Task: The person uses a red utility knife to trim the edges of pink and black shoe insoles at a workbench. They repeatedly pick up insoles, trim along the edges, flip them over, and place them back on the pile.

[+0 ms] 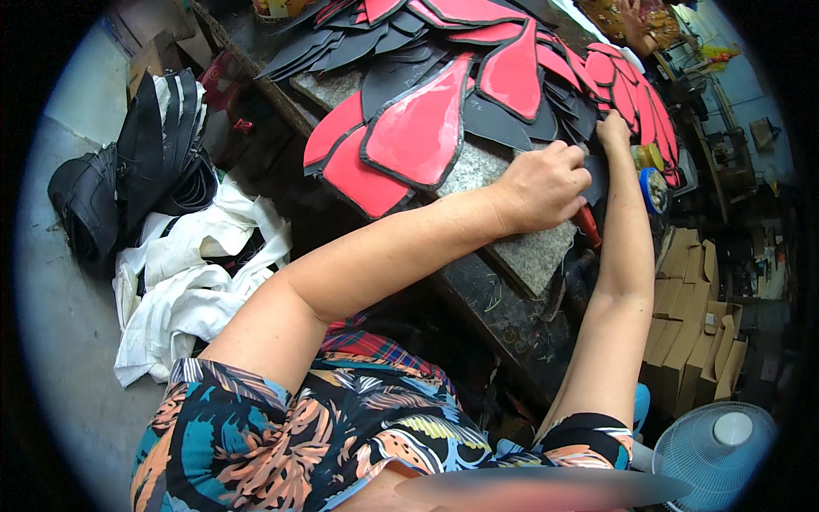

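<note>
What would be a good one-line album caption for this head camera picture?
At a stone-topped workbench, a person's left hand and right hand work among overlapping red and black cut pieces.

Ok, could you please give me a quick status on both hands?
Left hand closed on a red-handled tool. Right hand pressing a dark cut piece. Red glossy pieces stacked close by.

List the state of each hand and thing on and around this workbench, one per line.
Left hand: closed in a fist over the dark piece at the stone slab's edge.
Right hand: fingers pressed on the dark piece.
Dark piece: flat under both hands.
Red pieces: glossy, spread overlapping across the slab.
Fan: on the floor; spinning or not, cannot tell.
Cardboard boxes: folded flat, stacked.
</note>
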Motion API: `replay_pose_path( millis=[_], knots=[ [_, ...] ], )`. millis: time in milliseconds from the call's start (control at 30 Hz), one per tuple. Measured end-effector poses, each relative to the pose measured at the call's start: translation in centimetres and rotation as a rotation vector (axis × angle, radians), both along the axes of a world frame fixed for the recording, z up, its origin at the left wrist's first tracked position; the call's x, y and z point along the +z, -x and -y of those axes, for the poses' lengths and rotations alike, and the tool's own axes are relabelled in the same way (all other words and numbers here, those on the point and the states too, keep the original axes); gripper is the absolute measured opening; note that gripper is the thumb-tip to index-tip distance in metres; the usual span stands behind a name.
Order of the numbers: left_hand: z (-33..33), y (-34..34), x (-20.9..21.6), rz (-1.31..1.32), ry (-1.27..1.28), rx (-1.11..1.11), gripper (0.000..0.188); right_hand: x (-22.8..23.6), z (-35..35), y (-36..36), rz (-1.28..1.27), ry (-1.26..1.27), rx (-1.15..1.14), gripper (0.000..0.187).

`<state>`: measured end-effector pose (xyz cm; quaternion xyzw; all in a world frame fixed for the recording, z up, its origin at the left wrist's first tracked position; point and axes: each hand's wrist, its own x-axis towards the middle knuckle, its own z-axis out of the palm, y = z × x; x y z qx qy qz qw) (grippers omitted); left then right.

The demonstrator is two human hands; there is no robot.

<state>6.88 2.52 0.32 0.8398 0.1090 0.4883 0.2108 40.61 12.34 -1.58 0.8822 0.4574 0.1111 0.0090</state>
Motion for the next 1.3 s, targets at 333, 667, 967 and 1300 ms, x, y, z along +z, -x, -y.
replay_pose_path(
  millis=[333,667,967,1300],
  knots=[
    [0.4,0.1,0.5,-0.028,0.007,-0.046,0.024,2.2,0.9,1.3,0.086,0.05,-0.144,0.031],
    [0.1,0.0,0.3,-0.037,-0.05,-0.019,0.018,2.2,0.3,0.9,0.175,0.058,-0.041,0.028],
    [0.1,0.1,0.3,0.002,-0.037,-0.034,0.017,3.1,0.2,0.5,0.131,0.155,-0.088,0.027],
    [-0.2,0.1,0.2,0.034,-0.032,-0.03,0.016,3.5,1.5,2.9,0.423,0.102,0.275,0.021]
  ],
)
